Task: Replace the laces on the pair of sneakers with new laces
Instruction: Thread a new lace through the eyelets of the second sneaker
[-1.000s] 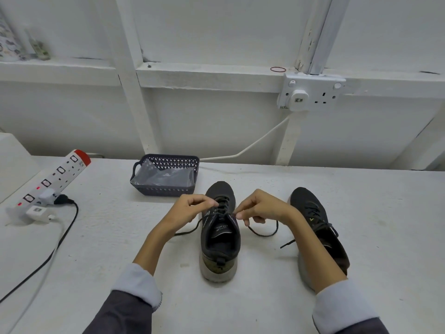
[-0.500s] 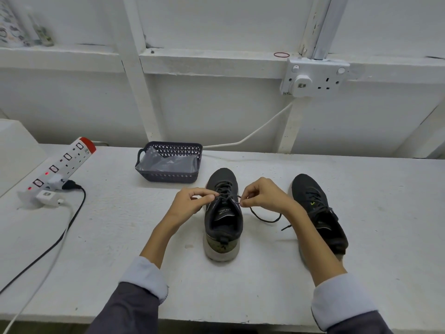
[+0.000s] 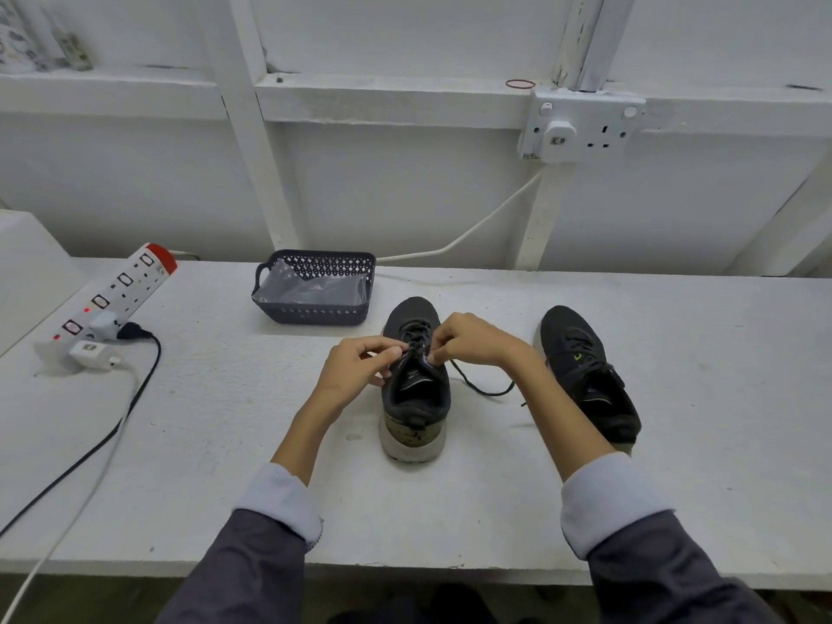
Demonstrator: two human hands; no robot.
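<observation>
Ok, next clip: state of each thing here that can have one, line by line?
Near sneaker: upright, laced, both hands at its top eyelets.
Lace: loose end trailing on the table.
Far sneaker: laced, untouched.
Left hand: fingers pinching the lace.
Right hand: fingers pinching the lace.
Basket: holds a clear plastic bag.
Power strip: red lights on, two plugs in.

I see both forearms reaching forward, converging, sleeves pushed back to mid-forearm. Left hand (image 3: 360,369) palm turned inward, thumb and forefinger pinched together at tips, other fingers curled beneath. Right hand (image 3: 472,340) knuckles up, wrist bent, fingertips pinched downward just across from left fingertips. Hands nearly touching; contact between them unclear to me.
</observation>
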